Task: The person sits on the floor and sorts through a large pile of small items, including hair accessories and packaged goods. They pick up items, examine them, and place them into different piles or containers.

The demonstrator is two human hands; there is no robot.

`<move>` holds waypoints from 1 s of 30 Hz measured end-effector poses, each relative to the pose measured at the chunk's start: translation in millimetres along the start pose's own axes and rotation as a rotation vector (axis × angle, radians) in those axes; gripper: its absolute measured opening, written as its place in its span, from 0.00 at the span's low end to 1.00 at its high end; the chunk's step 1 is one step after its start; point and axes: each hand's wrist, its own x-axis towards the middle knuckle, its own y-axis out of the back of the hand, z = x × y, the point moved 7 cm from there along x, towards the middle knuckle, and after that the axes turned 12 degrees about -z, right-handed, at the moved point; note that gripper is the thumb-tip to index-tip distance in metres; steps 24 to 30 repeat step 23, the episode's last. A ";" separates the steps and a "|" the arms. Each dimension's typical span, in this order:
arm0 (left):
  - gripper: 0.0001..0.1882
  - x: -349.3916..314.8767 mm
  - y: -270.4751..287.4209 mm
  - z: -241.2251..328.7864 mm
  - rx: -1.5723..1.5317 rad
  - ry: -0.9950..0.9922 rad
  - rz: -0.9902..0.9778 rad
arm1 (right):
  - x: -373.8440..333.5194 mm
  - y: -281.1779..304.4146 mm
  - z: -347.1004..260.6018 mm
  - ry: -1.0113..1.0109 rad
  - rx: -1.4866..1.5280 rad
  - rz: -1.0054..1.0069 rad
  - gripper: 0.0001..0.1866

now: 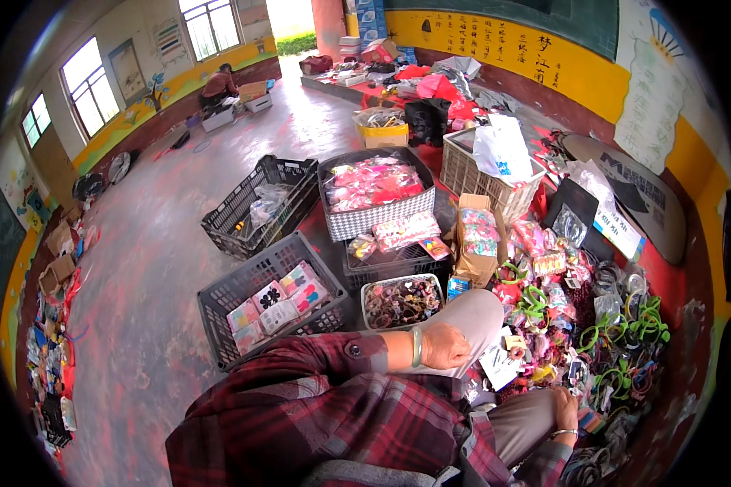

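My left hand (pixel 445 346), with a pale bangle at the wrist, rests in a loose fist on my left knee; no item shows in it. My right hand (pixel 565 408) lies against my right knee, its fingertips mostly out of sight. Just beyond my left hand stands a white basket (pixel 365 318) of small hair ties. Beside my legs spreads a heap of hair accessories, with bright green headbands (pixel 532 302) among them. A white card (pixel 502 363) lies between my hands on that heap.
Two black plastic crates (pixel 211 304) stand to the left, the nearer holding packaged goods. Ahead are a checked bin (pixel 382 207) of pink packets, an open cardboard box (pixel 473 264) and a wicker basket (pixel 455 166). A person (pixel 221 85) crouches by boxes far off.
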 end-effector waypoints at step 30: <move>0.19 -7.7 45.3 -90.1 0.154 -0.087 -0.500 | -21.0 -31.7 -94.6 0.110 -0.806 -0.170 0.19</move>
